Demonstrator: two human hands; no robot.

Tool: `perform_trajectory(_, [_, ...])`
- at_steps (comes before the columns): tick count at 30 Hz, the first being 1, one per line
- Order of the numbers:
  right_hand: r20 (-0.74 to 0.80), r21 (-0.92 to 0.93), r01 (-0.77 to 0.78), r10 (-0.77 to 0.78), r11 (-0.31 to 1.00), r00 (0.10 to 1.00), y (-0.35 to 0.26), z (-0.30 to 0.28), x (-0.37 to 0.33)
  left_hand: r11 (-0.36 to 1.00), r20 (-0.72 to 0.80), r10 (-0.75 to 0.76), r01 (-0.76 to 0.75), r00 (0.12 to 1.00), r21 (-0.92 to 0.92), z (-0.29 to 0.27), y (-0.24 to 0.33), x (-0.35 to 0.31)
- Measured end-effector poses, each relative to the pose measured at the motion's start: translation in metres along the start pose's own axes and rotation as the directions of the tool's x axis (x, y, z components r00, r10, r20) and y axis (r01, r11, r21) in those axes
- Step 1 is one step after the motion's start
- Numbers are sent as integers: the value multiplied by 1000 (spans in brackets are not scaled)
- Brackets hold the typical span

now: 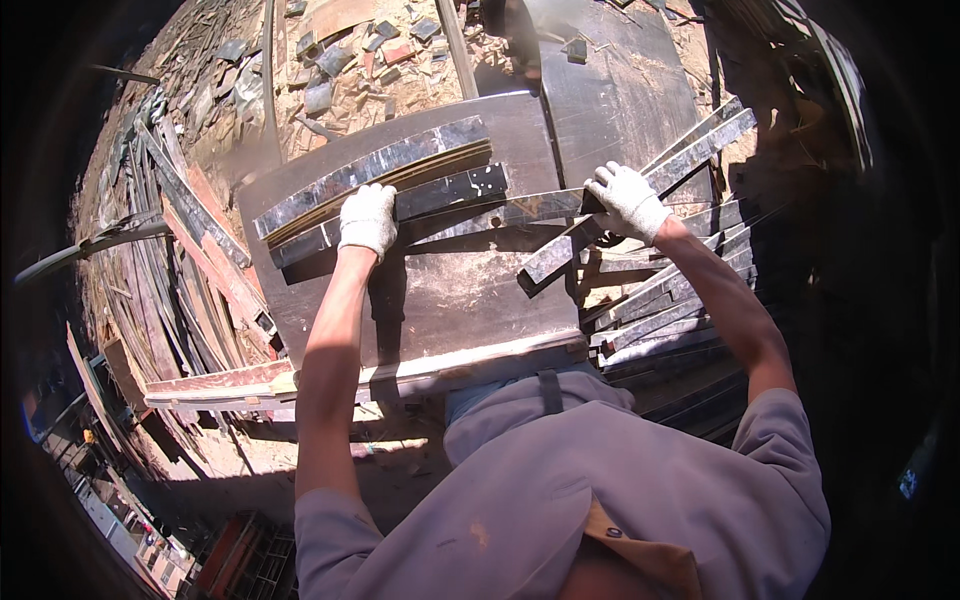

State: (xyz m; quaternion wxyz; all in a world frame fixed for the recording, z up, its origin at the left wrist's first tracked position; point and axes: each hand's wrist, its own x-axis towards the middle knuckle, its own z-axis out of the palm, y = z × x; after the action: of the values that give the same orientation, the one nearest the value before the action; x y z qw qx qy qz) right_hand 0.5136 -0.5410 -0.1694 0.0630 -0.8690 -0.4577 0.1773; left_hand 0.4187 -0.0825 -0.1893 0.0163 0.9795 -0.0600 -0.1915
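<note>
The thin strip (pixel 540 207) lies across the far half of the bench (pixel 470 300), between the two gloved hands. Its right end is at the right hand (pixel 622 200), whose curled fingers appear to pinch it. The left hand (pixel 368 220) rests knuckles up on the black strip (pixel 450 192); its fingers are bent, but I cannot tell whether they close around the wood or only press.

To handle this well, I would have the left hand bear down evenly on the black strip, while the right guides the thin one along its length, without twisting. Clearing the crossing diagonal strip (pixel 548 260) should prevent snagging; gloves seem wise against splinters.

The thin strip's long axis runs left to right, its right end slightly farther away. The black strip slants likewise, and just beyond it the pale-faced strip (pixel 370 170) is nearly parallel. The diagonal strip points more steeply, from near left to far right, passing by the right hand.

Farther out, loose strips (pixel 660 310) fan out at the right, long scrap lengths (pixel 190 260) heap at the left, and offcuts (pixel 335 75) litter the ground at the far side.
</note>
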Motion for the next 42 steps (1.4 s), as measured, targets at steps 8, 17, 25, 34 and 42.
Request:
perform_trajectory(8, [-175, 162, 4, 25, 987, 984, 5, -18, -84, 980, -347, -10, 78, 938, 183, 27, 22, 9])
perform_trajectory(17, [-255, 156, -202, 237, 967, 938, 14, -41, -229, 865, -452, -239, -24, 860, -502, 59, 145, -51])
perform_trajectory(25, [-140, 405, -532, 625, 744, 768, -14, -35, -295, 921, 54, -107, 120, 993, -371, 62, 287, -60])
perform_trajectory(34, [-286, 242, -487, 541, 839, 791, 10, -6, -300, 943, 34, -261, 263, 965, -204, 78, 86, -183])
perform_trajectory(42, [-221, -21, -317, 305, 948, 927, 106, -3, -180, 906, 115, -409, 418, 905, -70, 79, -1, -246])
